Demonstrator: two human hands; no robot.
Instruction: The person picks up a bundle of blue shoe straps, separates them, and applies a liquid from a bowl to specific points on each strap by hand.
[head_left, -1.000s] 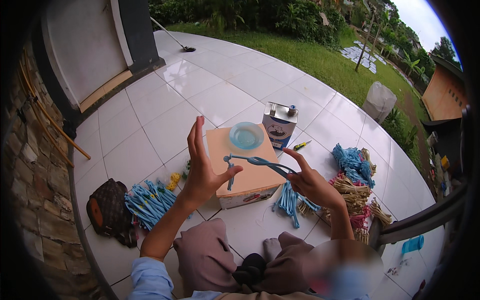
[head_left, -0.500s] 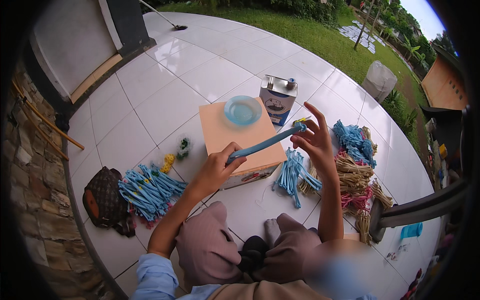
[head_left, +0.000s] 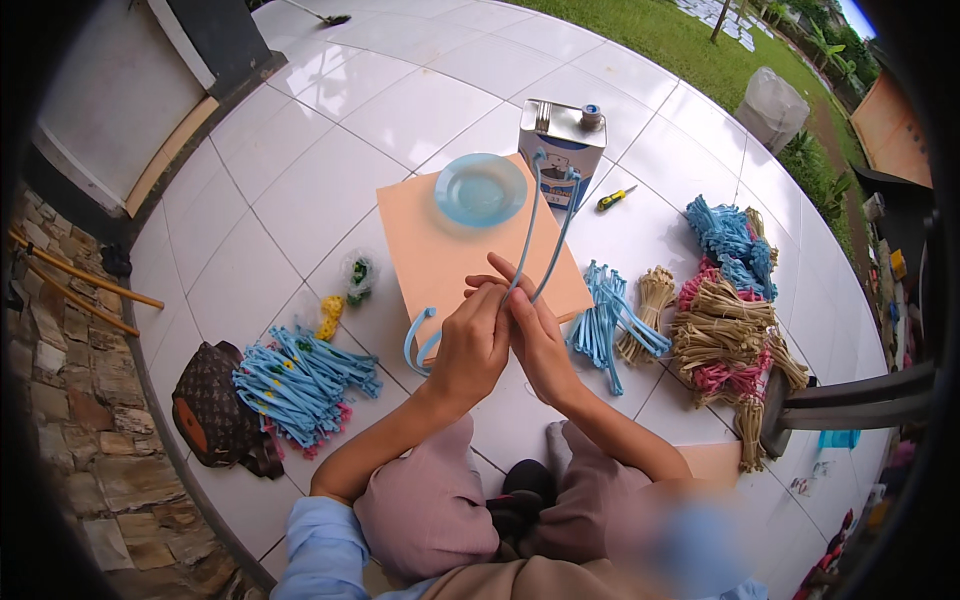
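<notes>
in the head view, we are pressing the left hand (head_left: 470,338) and right hand (head_left: 541,345) together, pinching the blue cords (head_left: 560,242) between them over the near edge of the peach-topped box (head_left: 405,220); one loop is protruding leftward.

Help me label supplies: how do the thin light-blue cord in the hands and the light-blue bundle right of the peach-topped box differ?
The cord is held between the left hand and right hand; the bundle lies on white tiles. The cord shows few strands, curving apart; the bundle has many, heaped together. Both are light blue.
</notes>
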